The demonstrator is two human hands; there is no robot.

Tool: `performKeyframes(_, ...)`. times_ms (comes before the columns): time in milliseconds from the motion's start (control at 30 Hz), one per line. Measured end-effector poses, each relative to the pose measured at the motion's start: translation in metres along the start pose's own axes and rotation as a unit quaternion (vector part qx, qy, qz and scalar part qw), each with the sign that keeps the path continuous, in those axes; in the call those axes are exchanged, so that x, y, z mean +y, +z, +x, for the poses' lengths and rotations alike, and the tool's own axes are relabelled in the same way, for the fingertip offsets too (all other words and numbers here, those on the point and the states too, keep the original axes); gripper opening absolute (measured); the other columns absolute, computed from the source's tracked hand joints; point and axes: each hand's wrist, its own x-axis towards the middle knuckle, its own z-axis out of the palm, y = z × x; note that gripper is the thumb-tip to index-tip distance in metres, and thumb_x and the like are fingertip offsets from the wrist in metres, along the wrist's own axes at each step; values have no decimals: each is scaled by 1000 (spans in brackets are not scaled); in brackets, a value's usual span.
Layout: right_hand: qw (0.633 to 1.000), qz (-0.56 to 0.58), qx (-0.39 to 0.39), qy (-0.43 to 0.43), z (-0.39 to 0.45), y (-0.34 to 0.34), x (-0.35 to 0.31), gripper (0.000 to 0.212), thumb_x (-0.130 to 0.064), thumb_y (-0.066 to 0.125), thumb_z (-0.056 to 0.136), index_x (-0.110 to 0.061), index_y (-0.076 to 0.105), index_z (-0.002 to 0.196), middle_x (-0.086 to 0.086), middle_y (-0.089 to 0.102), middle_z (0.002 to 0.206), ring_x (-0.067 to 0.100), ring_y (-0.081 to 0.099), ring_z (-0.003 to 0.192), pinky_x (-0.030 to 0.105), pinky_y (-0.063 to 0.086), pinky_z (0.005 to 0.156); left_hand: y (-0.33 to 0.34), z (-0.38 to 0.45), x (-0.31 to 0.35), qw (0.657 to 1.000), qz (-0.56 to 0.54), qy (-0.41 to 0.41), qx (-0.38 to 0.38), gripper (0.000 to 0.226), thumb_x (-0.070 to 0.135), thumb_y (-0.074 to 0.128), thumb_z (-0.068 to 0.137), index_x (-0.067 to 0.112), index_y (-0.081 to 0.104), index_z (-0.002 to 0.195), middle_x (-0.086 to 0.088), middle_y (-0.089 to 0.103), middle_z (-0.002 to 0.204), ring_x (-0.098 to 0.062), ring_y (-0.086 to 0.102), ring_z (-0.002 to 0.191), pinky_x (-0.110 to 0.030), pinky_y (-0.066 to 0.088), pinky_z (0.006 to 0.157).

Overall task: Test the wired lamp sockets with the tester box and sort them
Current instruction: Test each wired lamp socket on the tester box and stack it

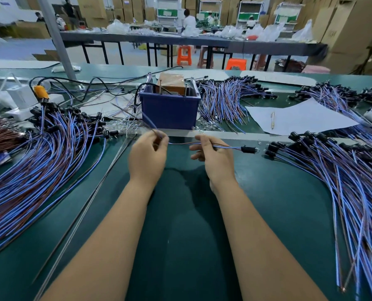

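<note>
Both hands are pinching one wired socket point(247, 149) taut, left hand point(147, 154) fingers gripping its stripped leads, right hand point(215, 156) gripping mid-wire, likely readying them (judging by aim) for the tester box point(170, 109) at twelve o'clock

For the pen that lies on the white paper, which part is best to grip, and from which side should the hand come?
Grip the pen at the middle of its barrel, coming from above with the right hand, fingers on its left and right sides. It lies flat on the paper, nearly pointing away from the person, with bare paper on both sides, so a pinch across the thin barrel seems easiest.
</note>
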Motion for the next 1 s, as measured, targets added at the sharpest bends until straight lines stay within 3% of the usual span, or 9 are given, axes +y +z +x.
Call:
performKeyframes(133,995,4,99,1,7,-9,2,20,-6,53,98,-17,62,84,1,65,69,4,58,48,15,44,54,3,-19,19,964,122,188,-142,8,15,63,90,14,71,88,-3,68,88,-25,63,85,-33,48,66)
performKeyframes(300,988,-5,154,12,5,-15,4,27,-12,55,98,-21,65,75,-4,62,65,5,56,55,25,48,65,-5,-36,35,925,137,285,-212,12,16,60,91,12,72,91,-5,67,88,-29,63,85,-37,50,61)
performKeyframes(367,988,-56,144,1,3,-20,1,28,-15,53,99,-23,62,74,-3,64,69,10,57,63,33,49,73,-7,-44,43,914,136,307,-226,11,15,61,91,13,72,91,-4,67,87,-28,63,85,-38,51,59)
performKeyframes(500,976,-204,70,-9,2,-50,-15,20,-19,45,102,-17,53,83,-3,63,60,19,60,61,34,51,66,-2,-65,64,897,104,334,-270,12,16,64,89,17,74,94,1,68,89,-25,64,85,-37,52,57)
performKeyframes(567,948,-314,45,-22,6,-75,-28,17,-20,44,101,-15,54,89,-1,59,61,21,57,61,39,49,67,6,-75,79,887,90,347,-291,15,14,63,88,18,74,97,1,69,91,-25,64,85,-37,52,57)
performKeyframes(667,901,-432,33,-36,11,-115,-50,20,-20,40,103,-12,56,93,8,61,79,29,58,76,42,47,72,24,-88,107,877,53,377,-295,22,7,64,82,15,76,99,-1,73,95,-27,67,82,-36,54,65)
performKeyframes(800,787,-613,54,-33,15,-168,-79,23,-22,35,104,-10,54,99,14,64,97,31,52,80,37,38,66,56,-109,147,881,39,357,-309,39,11,56,88,19,65,124,2,66,124,-26,60,112,-35,39,94)
performKeyframes(900,700,-709,80,-32,16,-202,-96,20,-14,37,101,-12,57,107,14,66,100,35,58,84,34,39,62,77,-125,174,875,26,340,-342,50,11,51,90,22,53,138,3,58,137,-25,50,124,-34,34,100)
performKeyframes(1000,636,-765,100,-25,14,-229,-108,22,-13,41,100,-15,61,111,13,67,105,35,61,91,33,38,64,87,-135,187,857,3,330,-396,56,7,49,87,24,50,141,-1,62,131,-25,50,121,-36,40,99)
